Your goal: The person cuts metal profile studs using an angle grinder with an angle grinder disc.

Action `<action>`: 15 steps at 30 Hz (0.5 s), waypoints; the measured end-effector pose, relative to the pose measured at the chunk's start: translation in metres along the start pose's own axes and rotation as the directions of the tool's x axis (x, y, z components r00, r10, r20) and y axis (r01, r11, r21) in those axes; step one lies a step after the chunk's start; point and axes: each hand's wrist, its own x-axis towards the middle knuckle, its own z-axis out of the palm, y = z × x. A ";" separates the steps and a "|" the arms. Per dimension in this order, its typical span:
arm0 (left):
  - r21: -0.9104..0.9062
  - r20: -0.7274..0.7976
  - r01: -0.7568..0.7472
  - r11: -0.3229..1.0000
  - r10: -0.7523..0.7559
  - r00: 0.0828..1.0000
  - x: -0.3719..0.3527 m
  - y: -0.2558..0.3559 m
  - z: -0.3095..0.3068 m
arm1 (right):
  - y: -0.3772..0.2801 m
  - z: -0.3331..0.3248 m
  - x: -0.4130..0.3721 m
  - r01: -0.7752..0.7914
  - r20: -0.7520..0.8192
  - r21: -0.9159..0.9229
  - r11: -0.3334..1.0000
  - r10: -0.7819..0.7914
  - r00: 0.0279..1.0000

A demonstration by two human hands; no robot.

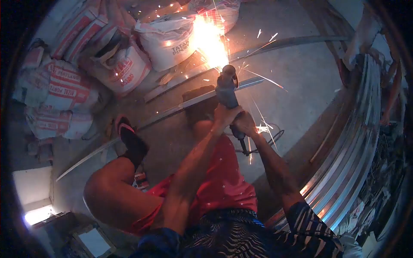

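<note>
Fingers (229,112) of the left hand (224,116) are curled fully closed around the body of a grey angle grinder (226,88). The right hand (246,124) is wrapped just as tightly around the tool's rear end, just behind the left. The grinder's head meets a long thin silvery metal strip (172,112) that lies slantwise across the grey concrete floor (297,73). A bright fan of orange sparks (210,41) shoots away from the person. A foot in a black sandal with a red strap (129,138) presses on the strip further down its length.

As I judge it, the risks are plain. Sparks land on the white woven sacks (170,41) stacked beyond the cut, and stray ones fly back toward bare forearms and legs, so burns or scorched sacking are possible. The black power cable (262,144) loops on the floor close under the hands and could snag or be nicked. If the disc binds in the strip, the tool could kick toward the open-toed foot. A shiny corrugated metal sheet (352,142) curves along the right.

One white sack carries dark lettering that looks like "TATA". The red print on the sacks at left (64,88) is too blurred to read with certainty.
</note>
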 end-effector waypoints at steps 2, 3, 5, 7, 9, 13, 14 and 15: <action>0.007 -0.009 0.007 1.000 -0.007 1.000 0.001 0.001 0.001 | 0.010 0.003 0.004 0.014 0.021 0.053 0.999 -0.015 1.000; 0.010 -0.014 0.010 1.000 -0.010 1.000 0.004 -0.003 0.003 | 0.026 0.008 0.011 0.021 0.031 0.079 0.997 -0.024 0.999; 0.011 -0.045 -0.026 1.000 0.027 0.999 0.008 -0.010 0.007 | 0.039 0.014 0.024 0.177 0.040 -0.133 0.975 -0.173 0.984; 0.028 -0.049 -0.028 0.999 0.030 0.998 0.009 -0.011 0.007 | 0.037 0.017 0.019 0.116 -0.037 -0.071 0.991 -0.119 0.992; 0.063 -0.023 0.000 0.998 0.002 1.000 0.008 -0.007 0.004 | 0.037 0.017 0.020 0.117 -0.025 -0.093 0.989 -0.120 0.992; 0.085 -0.018 0.002 0.996 -0.001 1.000 0.005 0.001 0.001 | -0.002 0.000 -0.002 -0.064 0.012 0.086 0.994 0.063 0.998; 0.078 -0.035 -0.004 0.997 0.007 0.999 0.006 -0.002 0.003 | 0.000 0.001 0.000 -0.026 0.003 0.076 0.997 0.026 1.000; 0.071 -0.051 -0.011 0.997 0.014 0.999 0.007 -0.003 0.004 | 0.003 0.002 0.001 0.011 -0.006 0.067 0.998 -0.010 1.000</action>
